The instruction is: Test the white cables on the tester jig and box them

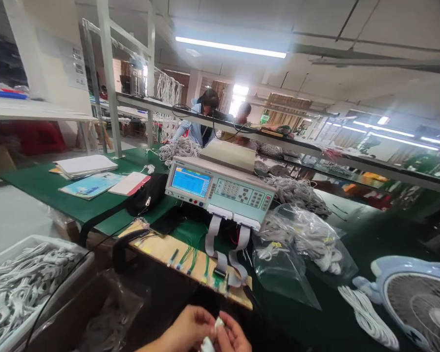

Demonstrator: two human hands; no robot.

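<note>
A big green table [29,177] fills most of the space. By its near left side is a white bin [81,260] full of messy pale cords [22,288]. A blue and white fan [412,298] sits far to the right. The pale machine [227,190] with a blue screen is on the table, and clear bags [297,244] of cords crowd its right side. In front lies a long wooden board [159,247], in the way between the hands and the machine. 2 grey ribbons [213,234] hang down to it. The left hand [192,325] and right hand [236,337] are low in the middle, just in front of the board. Both have their fingertips pinched close on 1 small white piece [219,322].
</note>
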